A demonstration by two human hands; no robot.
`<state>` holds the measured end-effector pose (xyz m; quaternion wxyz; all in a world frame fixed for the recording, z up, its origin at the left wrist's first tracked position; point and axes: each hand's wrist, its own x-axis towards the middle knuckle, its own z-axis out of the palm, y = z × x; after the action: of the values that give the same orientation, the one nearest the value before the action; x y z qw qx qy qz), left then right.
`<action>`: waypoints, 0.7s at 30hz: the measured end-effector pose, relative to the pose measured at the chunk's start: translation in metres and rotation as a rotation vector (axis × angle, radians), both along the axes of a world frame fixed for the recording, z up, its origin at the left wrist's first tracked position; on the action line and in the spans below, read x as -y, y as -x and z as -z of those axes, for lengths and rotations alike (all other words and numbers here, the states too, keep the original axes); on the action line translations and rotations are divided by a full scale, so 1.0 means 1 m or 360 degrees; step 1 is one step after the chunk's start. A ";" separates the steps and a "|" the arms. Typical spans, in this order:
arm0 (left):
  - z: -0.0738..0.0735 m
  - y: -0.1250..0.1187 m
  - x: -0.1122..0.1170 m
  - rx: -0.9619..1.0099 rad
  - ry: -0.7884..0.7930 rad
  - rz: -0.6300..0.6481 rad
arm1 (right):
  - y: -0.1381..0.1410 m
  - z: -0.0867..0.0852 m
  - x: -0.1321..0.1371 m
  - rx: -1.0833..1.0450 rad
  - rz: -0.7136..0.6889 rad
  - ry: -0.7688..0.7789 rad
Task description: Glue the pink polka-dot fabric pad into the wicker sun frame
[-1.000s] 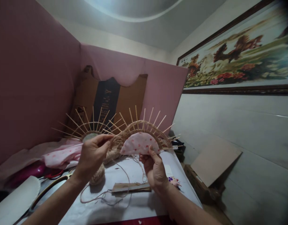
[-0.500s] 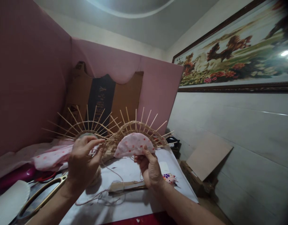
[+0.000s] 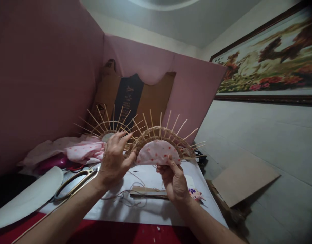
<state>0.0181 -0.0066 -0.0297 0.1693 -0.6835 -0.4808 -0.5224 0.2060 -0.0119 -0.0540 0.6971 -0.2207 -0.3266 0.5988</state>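
Spoked half-round piece, held raised above the table. Right hand: thumb and fingers pinch the lower edge of its dotted face. Left hand: fingers spread from the thumb, which lies at the left end of the woven band; firm contact cannot be told. The step appears to be working the band along the sticks; the next move would call for a steady right pinch. Beyond the right fingers: cardboard box, contents hidden
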 end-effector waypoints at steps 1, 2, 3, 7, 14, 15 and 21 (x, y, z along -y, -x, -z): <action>0.000 0.000 0.000 0.0013 -0.0005 0.0008 | 0.000 0.000 0.000 0.0007 -0.0004 0.0002; -0.001 0.000 0.001 0.0028 -0.0007 0.0007 | 0.000 -0.001 0.001 0.0015 -0.0009 0.0001; -0.001 0.000 0.001 0.0046 -0.0010 0.0005 | 0.001 -0.001 0.001 0.0024 -0.0012 0.0002; -0.004 0.000 0.004 0.0169 -0.0030 0.0036 | 0.001 -0.002 0.003 0.0043 -0.0011 -0.0007; -0.004 0.006 0.000 0.0174 -0.0054 0.0065 | 0.001 -0.002 0.003 0.0010 -0.0012 0.0001; -0.004 0.007 -0.002 0.0163 -0.0046 0.0082 | 0.001 -0.002 0.003 0.0011 -0.0010 0.0003; -0.004 0.008 -0.001 0.0165 -0.0032 0.0020 | 0.002 -0.001 0.002 0.0010 -0.0009 0.0017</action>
<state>0.0104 -0.0053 -0.0256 0.1475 -0.6568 -0.4794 -0.5631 0.2044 -0.0142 -0.0526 0.6933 -0.2253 -0.3263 0.6018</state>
